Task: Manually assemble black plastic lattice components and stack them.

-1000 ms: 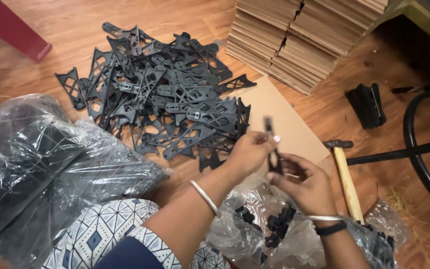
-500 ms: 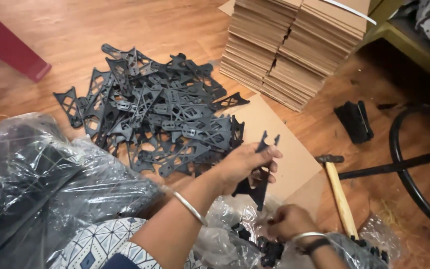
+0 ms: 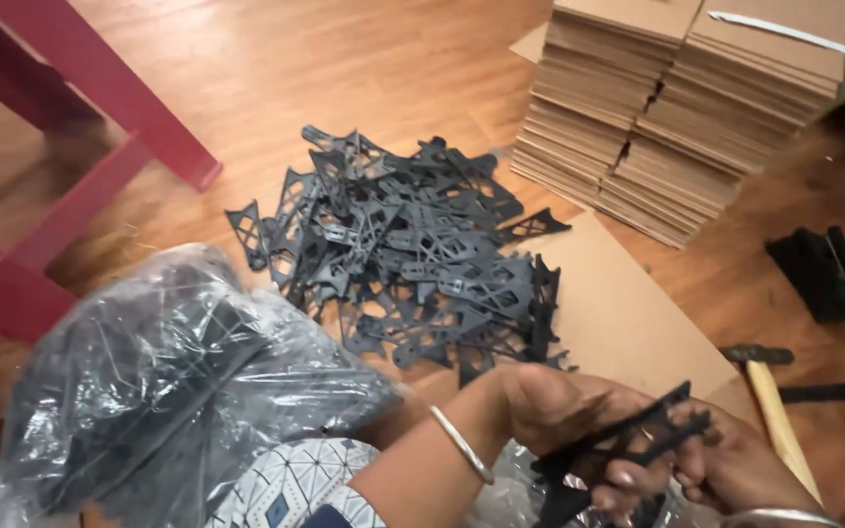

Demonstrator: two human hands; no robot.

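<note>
My left hand (image 3: 564,411) and my right hand (image 3: 735,469) are together at the lower right, both gripping one black plastic lattice bracket (image 3: 638,442) held flat between them. A silver bangle sits on each wrist. Beyond my hands, on the wooden floor, lies a heap of the same black brackets (image 3: 413,254), tangled and overlapping. Under my hands a clear plastic bag (image 3: 530,499) holds more dark parts, mostly hidden.
A large crinkled clear bag of black parts (image 3: 168,381) fills the lower left. A flat cardboard sheet (image 3: 628,313) lies beside the heap, a hammer (image 3: 770,401) on its right. Stacked flattened cardboard (image 3: 687,108) stands far right; red furniture legs (image 3: 80,108) far left.
My view has swung left and down. The bracket went from upright in my left hand to lying flat, and my right hand came up from the bag to grip it too.
</note>
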